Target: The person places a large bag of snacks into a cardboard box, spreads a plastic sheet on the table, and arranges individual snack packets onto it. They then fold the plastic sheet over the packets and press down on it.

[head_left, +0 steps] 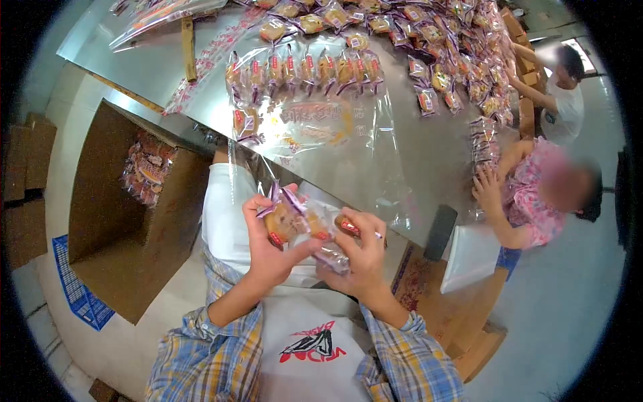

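Observation:
My left hand (268, 234) is closed around a clear-and-purple wrapped pastry (281, 224), close in front of my body. My right hand (362, 251) grips another wrapped pastry (347, 226) with a red label, and crinkled clear wrapping spans the gap between both hands. Beyond them a large printed clear plastic bag (362, 130) lies flat on the metal table. On its far part stands a row of wrapped pastries (309, 70), with one more wrapped pastry (245, 122) at the row's near left.
A heap of wrapped pastries (435, 40) covers the table's far right. At left stands an open cardboard box (110, 221) holding packed bags (149, 167). Two people work on the right, one in a pink patterned top (539, 181). A stack of clear bags (469, 258) rests near a carton.

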The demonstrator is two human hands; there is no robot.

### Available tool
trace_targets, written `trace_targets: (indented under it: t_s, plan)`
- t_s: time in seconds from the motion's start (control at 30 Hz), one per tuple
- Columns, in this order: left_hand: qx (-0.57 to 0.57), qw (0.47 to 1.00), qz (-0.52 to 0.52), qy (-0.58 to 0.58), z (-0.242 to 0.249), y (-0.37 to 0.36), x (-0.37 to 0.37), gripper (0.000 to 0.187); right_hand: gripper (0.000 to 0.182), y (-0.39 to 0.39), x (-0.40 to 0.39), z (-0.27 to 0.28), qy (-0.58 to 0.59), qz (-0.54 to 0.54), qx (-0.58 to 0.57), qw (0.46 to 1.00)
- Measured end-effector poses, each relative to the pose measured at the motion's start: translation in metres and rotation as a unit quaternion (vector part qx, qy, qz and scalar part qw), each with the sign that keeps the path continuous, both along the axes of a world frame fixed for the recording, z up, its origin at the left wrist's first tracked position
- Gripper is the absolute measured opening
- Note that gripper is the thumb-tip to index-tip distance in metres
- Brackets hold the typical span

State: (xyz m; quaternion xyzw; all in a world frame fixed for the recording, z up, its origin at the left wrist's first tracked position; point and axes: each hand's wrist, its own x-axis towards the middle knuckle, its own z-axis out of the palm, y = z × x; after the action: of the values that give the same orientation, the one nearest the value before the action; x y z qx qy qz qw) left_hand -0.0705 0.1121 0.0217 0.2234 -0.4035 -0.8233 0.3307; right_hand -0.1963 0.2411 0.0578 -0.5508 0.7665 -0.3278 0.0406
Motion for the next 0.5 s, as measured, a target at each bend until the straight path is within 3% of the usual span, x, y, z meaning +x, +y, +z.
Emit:
trace_targets:
  t_s: [0.1, 0.2, 0.23, 0.37, 0.5]
  plan:
    - [0.01, 0.999, 0.051, 0.013, -0.006, 0.002, -0.002, 0.087, 0.063, -0.003, 0.004, 0.012, -0.001, 0.028, 0.027, 0.999]
    - [0.019, 0.998, 0.054, -0.022, -0.016, -0.017, 0.007, 0.087, 0.053, -0.003, -0.013, 0.012, -0.107, 0.106, 0.035, 0.988]
    - [0.074, 0.996, 0.054, -0.007, -0.017, -0.024, 0.011, 0.086, 0.049, 0.001, -0.019, 0.01, -0.085, 0.104, 0.026, 0.991]
    - [0.108, 0.993, 0.052, -0.02, 0.007, -0.041, 0.025, 0.087, 0.039, 0.014, -0.025, -0.005, 0.045, 0.036, -0.055, 0.997]
    - [0.029, 0.993, -0.089, -0.075, 0.004, -0.037, 0.035, 0.087, 0.042, 0.012, -0.023, -0.015, 0.166, -0.014, -0.136, 0.977]
